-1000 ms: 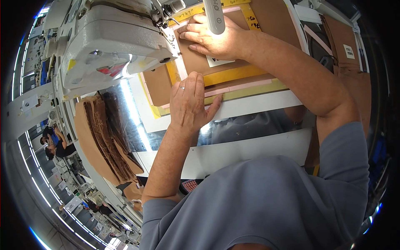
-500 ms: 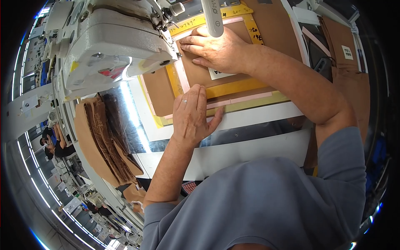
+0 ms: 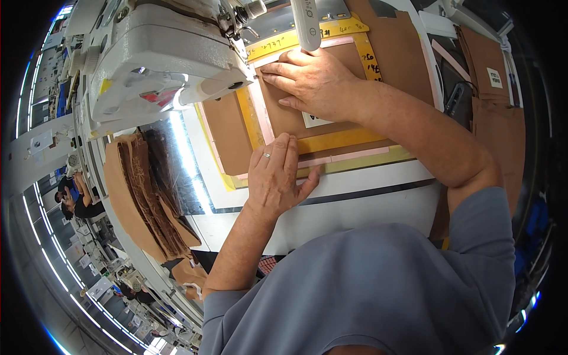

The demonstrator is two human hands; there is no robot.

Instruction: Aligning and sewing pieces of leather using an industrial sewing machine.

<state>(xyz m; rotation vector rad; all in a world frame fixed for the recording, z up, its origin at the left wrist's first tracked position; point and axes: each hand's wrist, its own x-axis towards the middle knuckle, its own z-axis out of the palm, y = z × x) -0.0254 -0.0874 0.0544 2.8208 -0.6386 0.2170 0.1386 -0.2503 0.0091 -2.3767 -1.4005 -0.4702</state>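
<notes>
My left hand lies flat with fingers stretched and thumb apart, its fingertips on the near left corner of a yellow template frame. A ring sits on one finger. My right hand rests flat on the brown panel inside that frame, fingers extended to the left and partly covering a white label. Pink strips run along the panel's edges. Just left of my right fingertips stands the needle end of a white sewing machine, lit by a bright lamp.
A white rod-shaped device hangs over the panel's far side. Stacked brown pieces lie at the left on the table. More brown panels hang at the right, near dark scissors-like handles. Other people sit far left.
Both hands and the frame with its panel have shifted toward me and slightly right. More grey metal shows beyond the frame's far edge, and the white sheet beneath has come nearer too.
</notes>
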